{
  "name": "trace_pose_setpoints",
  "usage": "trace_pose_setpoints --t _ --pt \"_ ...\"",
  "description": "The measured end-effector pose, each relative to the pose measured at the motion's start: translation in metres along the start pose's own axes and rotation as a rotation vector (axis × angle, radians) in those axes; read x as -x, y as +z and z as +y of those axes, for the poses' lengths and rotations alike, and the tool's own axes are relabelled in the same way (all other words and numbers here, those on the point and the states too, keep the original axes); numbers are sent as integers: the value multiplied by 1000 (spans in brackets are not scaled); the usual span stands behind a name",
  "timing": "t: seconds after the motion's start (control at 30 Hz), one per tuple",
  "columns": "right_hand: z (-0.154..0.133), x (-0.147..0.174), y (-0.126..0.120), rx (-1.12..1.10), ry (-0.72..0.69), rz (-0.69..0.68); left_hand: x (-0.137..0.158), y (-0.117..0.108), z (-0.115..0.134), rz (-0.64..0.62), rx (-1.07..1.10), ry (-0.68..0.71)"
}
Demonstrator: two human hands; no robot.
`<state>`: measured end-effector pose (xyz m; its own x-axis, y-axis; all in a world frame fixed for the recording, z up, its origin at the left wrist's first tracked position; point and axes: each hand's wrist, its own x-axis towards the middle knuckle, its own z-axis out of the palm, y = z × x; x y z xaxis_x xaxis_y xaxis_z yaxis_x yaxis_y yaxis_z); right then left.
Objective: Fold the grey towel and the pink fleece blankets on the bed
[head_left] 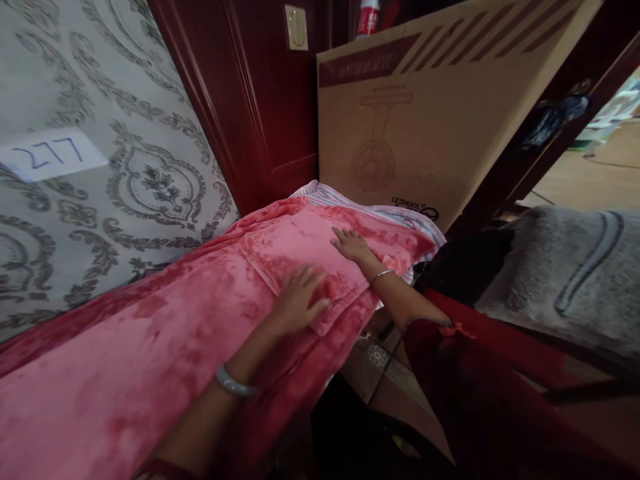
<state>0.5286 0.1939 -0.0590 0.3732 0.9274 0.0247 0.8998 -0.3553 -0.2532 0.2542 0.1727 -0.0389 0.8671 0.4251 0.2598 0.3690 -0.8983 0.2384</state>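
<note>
One pink plush blanket (190, 333) stretched beside a patterned wall (160, 190), left hand (299, 301) loosely spread, blurred, on or just over it, right hand (353, 247) spread flat upon it, cardboard box (430, 127) beyond

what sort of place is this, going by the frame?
Likely a home, perhaps a bedroom, though the bed itself can't be confirmed. Pointers: the pink plush blanket spread out, the damask-patterned wallpaper, and the dark red wood panelling beside a large cardboard box.
</note>
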Motion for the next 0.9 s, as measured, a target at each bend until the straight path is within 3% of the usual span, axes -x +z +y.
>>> trace_pose_setpoints --t 0.1,0.23,0.4,0.57,0.9 --pt "-1 2 -11 -15 -2 -49 28 16 24 -83 -27 101" --pt "6 25 -19 -20 -35 -61 46 20 20 13 5 81" --pt "32 69 -8 0 7 51 46 24 17 177 76 78" --pt "47 82 1 -34 1 168 45 25 19 334 62 56" --pt "43 82 -4 -70 23 194 48 24 24 343 -190 311"
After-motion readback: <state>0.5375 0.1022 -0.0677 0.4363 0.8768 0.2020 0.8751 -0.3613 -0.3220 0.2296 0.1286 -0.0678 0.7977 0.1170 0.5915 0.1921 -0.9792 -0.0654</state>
